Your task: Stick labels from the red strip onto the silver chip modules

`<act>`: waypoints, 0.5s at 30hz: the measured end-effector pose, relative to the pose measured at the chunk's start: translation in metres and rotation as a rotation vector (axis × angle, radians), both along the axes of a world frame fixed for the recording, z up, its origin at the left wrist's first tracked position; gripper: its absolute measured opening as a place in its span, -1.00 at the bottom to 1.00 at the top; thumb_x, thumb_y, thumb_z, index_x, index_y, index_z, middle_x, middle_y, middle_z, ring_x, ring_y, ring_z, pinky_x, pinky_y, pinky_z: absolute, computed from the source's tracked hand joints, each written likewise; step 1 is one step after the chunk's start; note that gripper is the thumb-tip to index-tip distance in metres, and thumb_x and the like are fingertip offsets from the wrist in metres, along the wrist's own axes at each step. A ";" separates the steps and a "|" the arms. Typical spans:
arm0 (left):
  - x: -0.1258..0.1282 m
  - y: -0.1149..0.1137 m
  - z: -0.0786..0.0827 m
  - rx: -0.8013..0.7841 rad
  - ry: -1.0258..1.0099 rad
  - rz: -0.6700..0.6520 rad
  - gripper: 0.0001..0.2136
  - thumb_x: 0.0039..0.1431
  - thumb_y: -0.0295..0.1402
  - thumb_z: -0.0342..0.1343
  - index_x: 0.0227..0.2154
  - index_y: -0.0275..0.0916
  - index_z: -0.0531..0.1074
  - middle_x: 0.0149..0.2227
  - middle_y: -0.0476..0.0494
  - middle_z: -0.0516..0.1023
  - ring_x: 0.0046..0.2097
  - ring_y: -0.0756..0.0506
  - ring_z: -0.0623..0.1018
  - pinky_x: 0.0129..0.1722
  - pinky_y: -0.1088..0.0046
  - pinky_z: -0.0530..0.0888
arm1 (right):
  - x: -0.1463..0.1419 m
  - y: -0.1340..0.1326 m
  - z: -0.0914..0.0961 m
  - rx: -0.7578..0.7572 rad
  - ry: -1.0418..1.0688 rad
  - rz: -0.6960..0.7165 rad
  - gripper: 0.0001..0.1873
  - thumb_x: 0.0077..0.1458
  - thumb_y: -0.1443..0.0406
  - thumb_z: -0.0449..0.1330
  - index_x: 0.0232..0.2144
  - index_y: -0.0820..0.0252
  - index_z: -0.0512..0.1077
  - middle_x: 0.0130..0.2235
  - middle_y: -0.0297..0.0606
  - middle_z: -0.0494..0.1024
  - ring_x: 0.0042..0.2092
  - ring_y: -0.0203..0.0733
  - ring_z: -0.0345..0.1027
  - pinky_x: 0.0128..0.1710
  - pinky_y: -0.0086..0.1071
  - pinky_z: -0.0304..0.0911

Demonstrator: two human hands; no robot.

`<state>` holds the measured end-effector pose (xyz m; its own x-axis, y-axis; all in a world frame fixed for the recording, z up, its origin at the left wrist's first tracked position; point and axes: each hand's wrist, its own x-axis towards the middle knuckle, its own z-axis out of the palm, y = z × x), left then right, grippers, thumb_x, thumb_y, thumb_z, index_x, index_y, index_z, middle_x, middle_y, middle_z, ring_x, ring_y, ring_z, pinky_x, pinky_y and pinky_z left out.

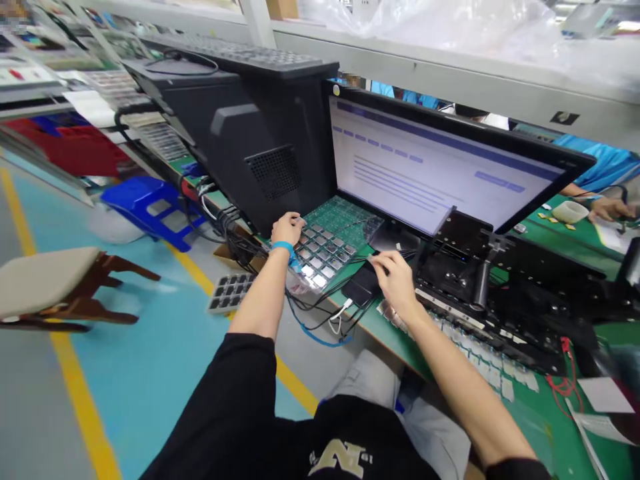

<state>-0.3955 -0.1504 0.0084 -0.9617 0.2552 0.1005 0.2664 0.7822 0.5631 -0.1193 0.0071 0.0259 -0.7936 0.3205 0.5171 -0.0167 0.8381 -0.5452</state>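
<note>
Working at a green surface, the left hand lies curled on the near-left edge of a clear tray of square chips, at 11 o'clock. The tray's long axis runs toward 1 o'clock, just below a lit monitor. The right hand, fingers bunched, sits over thin black cables beside a flat black device; whether either hand pinches anything, I cannot tell.

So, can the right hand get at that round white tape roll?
Probably not: the black metal fixture stands between the right hand and the round white tape roll, across the green bench.
</note>
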 end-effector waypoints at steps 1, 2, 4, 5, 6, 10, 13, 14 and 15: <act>-0.006 0.002 -0.008 -0.012 -0.013 0.018 -0.64 0.32 -0.20 0.16 0.09 -0.24 0.39 0.09 -0.22 0.47 0.03 -0.18 0.54 0.00 0.11 0.55 | -0.021 0.005 -0.003 -0.010 -0.026 -0.010 -0.76 0.30 0.32 0.09 -0.20 0.11 0.57 -0.20 -0.15 0.52 -0.14 -0.11 0.48 -0.04 -0.20 0.45; -0.011 0.003 -0.015 -0.021 -0.023 0.032 -0.65 0.32 -0.20 0.16 0.09 -0.24 0.40 0.09 -0.22 0.47 0.03 -0.18 0.54 0.00 0.11 0.55 | -0.040 0.009 -0.007 -0.018 -0.054 -0.016 -0.78 0.30 0.33 0.10 -0.22 0.13 0.58 -0.19 -0.15 0.53 -0.13 -0.12 0.48 -0.03 -0.22 0.44; -0.018 0.005 -0.027 -0.036 -0.043 0.052 -0.65 0.33 -0.20 0.15 0.09 -0.23 0.40 0.09 -0.22 0.47 0.03 -0.18 0.54 0.00 0.12 0.54 | -0.071 0.017 -0.017 -0.028 -0.113 -0.022 -0.80 0.30 0.34 0.12 -0.24 0.17 0.57 -0.18 -0.17 0.55 -0.12 -0.17 0.49 -0.01 -0.25 0.43; -0.021 0.006 -0.031 -0.043 -0.052 0.058 -0.65 0.33 -0.19 0.15 0.09 -0.23 0.40 0.09 -0.22 0.47 0.03 -0.18 0.54 0.00 0.12 0.54 | -0.082 0.020 -0.022 -0.029 -0.145 -0.023 -0.82 0.30 0.33 0.13 -0.23 0.19 0.55 -0.16 -0.18 0.56 -0.12 -0.19 0.48 -0.01 -0.25 0.43; -0.024 0.007 -0.034 -0.051 -0.062 0.063 -0.65 0.33 -0.19 0.15 0.09 -0.23 0.40 0.09 -0.22 0.47 0.03 -0.18 0.54 0.00 0.12 0.54 | -0.091 0.023 -0.027 -0.028 -0.178 -0.023 -0.84 0.31 0.31 0.15 -0.22 0.21 0.53 -0.15 -0.20 0.56 -0.12 -0.21 0.48 -0.01 -0.24 0.43; -0.026 0.011 -0.039 -0.087 -0.090 0.073 -0.65 0.32 -0.19 0.16 0.08 -0.23 0.40 0.09 -0.22 0.47 0.03 -0.18 0.54 0.00 0.12 0.54 | -0.107 0.028 -0.047 0.008 -0.288 -0.027 -0.76 0.32 0.19 0.17 -0.08 0.24 0.46 -0.05 -0.19 0.54 -0.07 -0.20 0.47 -0.02 -0.18 0.44; -0.022 0.013 -0.036 -0.111 -0.098 0.068 -0.65 0.33 -0.19 0.15 0.08 -0.22 0.40 0.10 -0.22 0.47 0.04 -0.18 0.54 0.01 0.12 0.54 | -0.107 0.029 -0.054 0.056 -0.332 -0.032 -0.72 0.32 0.17 0.16 -0.02 0.21 0.45 0.02 -0.15 0.51 -0.02 -0.17 0.45 0.02 -0.15 0.43; -0.021 0.013 -0.034 -0.118 -0.100 0.063 -0.65 0.33 -0.19 0.15 0.08 -0.22 0.40 0.10 -0.22 0.47 0.04 -0.18 0.53 0.01 0.12 0.54 | -0.107 0.029 -0.054 0.073 -0.339 -0.033 -0.72 0.33 0.17 0.16 -0.01 0.19 0.45 0.04 -0.15 0.50 0.00 -0.16 0.44 0.03 -0.14 0.42; -0.019 0.012 -0.031 -0.127 -0.102 0.053 -0.65 0.33 -0.19 0.15 0.09 -0.22 0.40 0.10 -0.22 0.46 0.04 -0.18 0.53 0.01 0.12 0.54 | -0.107 0.029 -0.052 0.087 -0.342 -0.033 -0.72 0.33 0.17 0.15 0.00 0.18 0.45 0.06 -0.14 0.49 0.01 -0.16 0.43 0.04 -0.14 0.42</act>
<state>-0.4140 -0.1387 -0.0230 -0.9776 0.2084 -0.0277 0.1697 0.8600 0.4812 -0.2261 0.0363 -0.0266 -0.9157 0.3151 0.2495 0.1823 0.8790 -0.4407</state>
